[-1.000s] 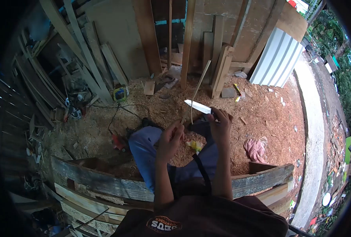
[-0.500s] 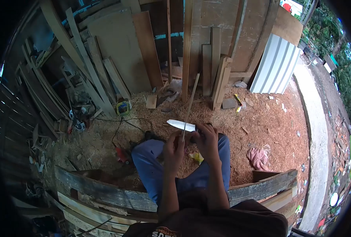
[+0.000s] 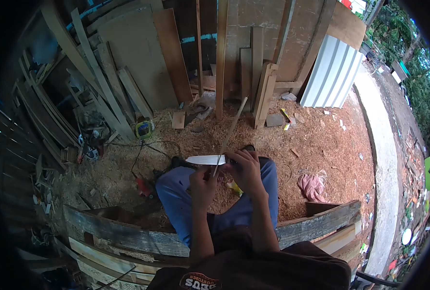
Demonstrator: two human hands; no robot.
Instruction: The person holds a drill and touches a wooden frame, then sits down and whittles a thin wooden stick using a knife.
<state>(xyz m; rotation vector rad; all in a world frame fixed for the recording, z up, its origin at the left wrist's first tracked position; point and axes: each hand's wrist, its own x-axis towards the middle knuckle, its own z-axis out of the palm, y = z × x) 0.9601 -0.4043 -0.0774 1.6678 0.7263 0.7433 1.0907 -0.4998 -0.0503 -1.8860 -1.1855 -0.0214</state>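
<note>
My right hand [image 3: 244, 166] is closed around the dark handle of a knife [image 3: 204, 160], whose bright broad blade points left. In my left hand [image 3: 203, 186] I pinch the near end of a thin wooden stick [image 3: 233, 126], which slants up and away to the right. The blade crosses the stick just beyond my left fingers and seems to touch it. Both hands are close together above my lap, between my knees.
Wood shavings cover the ground. Boards [image 3: 174, 55] and a white corrugated sheet [image 3: 332, 72] lean against the wall. A weathered plank [image 3: 128, 232] runs beside my hips. A pink cloth [image 3: 312, 187] lies right, a red tool [image 3: 145, 187] left.
The knife has shifted left and turned more level across the stick. The stick's far end has dropped a little and tilts further right. My view has moved slightly.
</note>
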